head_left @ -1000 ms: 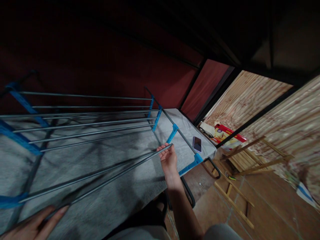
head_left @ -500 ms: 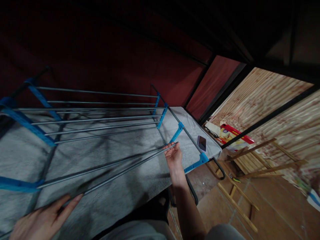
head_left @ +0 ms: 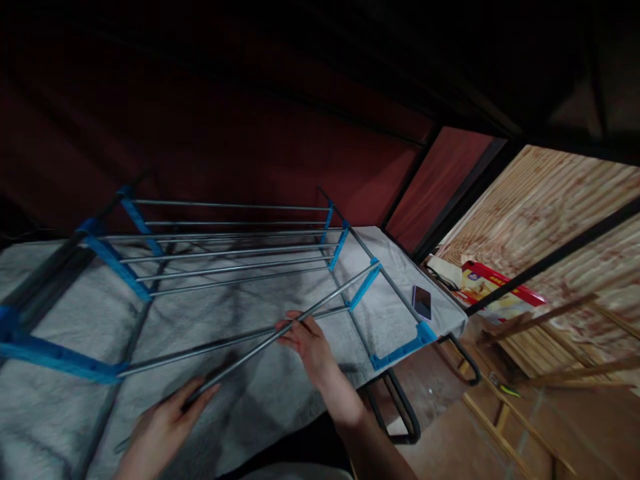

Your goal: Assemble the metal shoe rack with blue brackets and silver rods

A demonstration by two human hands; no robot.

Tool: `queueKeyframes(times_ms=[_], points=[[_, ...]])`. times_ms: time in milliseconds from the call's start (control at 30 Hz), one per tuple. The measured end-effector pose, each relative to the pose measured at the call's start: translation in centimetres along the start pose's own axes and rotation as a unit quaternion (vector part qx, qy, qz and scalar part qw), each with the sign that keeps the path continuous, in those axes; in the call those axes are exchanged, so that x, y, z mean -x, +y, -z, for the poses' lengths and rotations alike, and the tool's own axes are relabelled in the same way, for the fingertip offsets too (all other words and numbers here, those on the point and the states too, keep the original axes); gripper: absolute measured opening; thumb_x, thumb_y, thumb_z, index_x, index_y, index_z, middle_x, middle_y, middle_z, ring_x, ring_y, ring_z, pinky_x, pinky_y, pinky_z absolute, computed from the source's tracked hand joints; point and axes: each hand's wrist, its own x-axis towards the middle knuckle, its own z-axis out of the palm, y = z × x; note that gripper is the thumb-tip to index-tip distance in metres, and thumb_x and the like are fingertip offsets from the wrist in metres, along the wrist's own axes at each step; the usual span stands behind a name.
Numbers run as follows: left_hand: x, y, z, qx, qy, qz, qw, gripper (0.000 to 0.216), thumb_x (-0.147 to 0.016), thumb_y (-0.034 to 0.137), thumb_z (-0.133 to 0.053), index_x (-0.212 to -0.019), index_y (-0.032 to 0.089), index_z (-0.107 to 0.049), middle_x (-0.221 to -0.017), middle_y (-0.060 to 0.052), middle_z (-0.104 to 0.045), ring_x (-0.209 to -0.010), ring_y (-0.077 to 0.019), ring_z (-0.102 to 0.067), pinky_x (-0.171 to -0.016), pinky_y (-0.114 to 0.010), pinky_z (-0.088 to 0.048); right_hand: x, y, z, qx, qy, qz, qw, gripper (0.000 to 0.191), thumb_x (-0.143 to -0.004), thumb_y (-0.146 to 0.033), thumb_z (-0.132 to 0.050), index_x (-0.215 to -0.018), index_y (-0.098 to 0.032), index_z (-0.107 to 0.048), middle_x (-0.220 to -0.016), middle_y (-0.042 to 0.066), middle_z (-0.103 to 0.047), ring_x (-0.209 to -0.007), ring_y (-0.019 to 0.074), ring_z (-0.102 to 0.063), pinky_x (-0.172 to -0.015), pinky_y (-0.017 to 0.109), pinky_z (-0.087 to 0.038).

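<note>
A grey metal tube [head_left: 340, 291] slants across a rack frame of similar tubes and blue plastic brackets. My left hand [head_left: 163, 427] is closed round the tube near its lower end. Farther along, my right hand [head_left: 310, 347] grips the same tube between thumb and fingers. The tube's far tip reaches the top corner of a blue bracket [head_left: 365, 285]; whether it sits in the bracket I cannot tell. Just below runs another tube [head_left: 200, 348], joined to that bracket and to a blue bracket [head_left: 65, 357] on the left. Some right-hand fingertips lie close over this second tube.
The rack lies on a grey cloth-covered surface [head_left: 210, 427], with several fitted tubes [head_left: 235, 252] toward the dark red wall. A phone [head_left: 422, 302] rests near the right edge. Beyond are a red and yellow box [head_left: 493, 290] and wooden frames [head_left: 500, 427] on the tiled floor.
The tube has moved right and its far tip has risen to the blue bracket's corner. My right hand has shifted back from the tip toward the middle; my left hand has moved right.
</note>
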Motion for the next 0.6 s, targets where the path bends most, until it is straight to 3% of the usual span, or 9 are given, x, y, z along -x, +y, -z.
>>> queueKeyframes(times_ms=[133, 333, 467, 600], points=[[1.3, 2.1, -2.2, -0.029, -0.052, -0.036, 0.998, 0.038, -0.080, 0.062, -0.065, -0.096, 0.029, -0.075, -0.087, -0.002, -0.078, -0.080, -0.0278, -0.075, -0.071, -0.032, -0.060, 0.6, 0.7, -2.3, 0.048, -0.042, 0.006, 0.998, 0.034, -0.089, -0.047, -0.070, -0.115, -0.026, -0.067, -0.100, 0.003, -0.077, -0.100, 0.0204, -0.072, -0.092, 0.036, -0.056], [2.7, 4.9, -3.2, 0.007, -0.048, -0.120, 0.992, 0.039, -0.093, 0.052, -0.058, -0.121, 0.030, -0.072, -0.125, -0.008, -0.072, -0.120, -0.0289, -0.066, -0.107, -0.044, -0.052, -0.1, -3.3, -3.0, 0.207, -0.011, 0.125, 0.970, 0.038, -0.091, -0.050, -0.067, -0.119, -0.024, -0.069, -0.084, -0.001, -0.072, -0.088, 0.0174, -0.065, -0.087, 0.031, -0.050], [2.5, 5.6, -2.8, 0.054, 0.010, -0.122, 0.991, 0.033, -0.095, 0.047, -0.057, -0.115, 0.027, -0.074, -0.116, -0.010, -0.073, -0.113, -0.0276, -0.068, -0.101, -0.042, -0.054, -0.7, -6.3, -3.4, 0.256, 0.005, 0.193, 0.947, 0.042, -0.090, -0.053, -0.067, -0.120, -0.024, -0.069, -0.080, -0.001, -0.068, -0.081, 0.0187, -0.064, -0.081, 0.032, -0.051], [2.2, 6.3, -2.2, 0.110, 0.072, -0.106, 0.986, 0.026, -0.094, 0.042, -0.058, -0.102, 0.024, -0.075, -0.103, -0.010, -0.074, -0.099, -0.0254, -0.070, -0.090, -0.038, -0.056, -1.0, -7.1, -4.1, 0.335, -0.025, 0.245, 0.909, 0.038, -0.089, -0.051, -0.069, -0.116, -0.024, -0.073, -0.092, 0.002, -0.069, -0.085, 0.0181, -0.062, -0.079, 0.031, -0.051]])
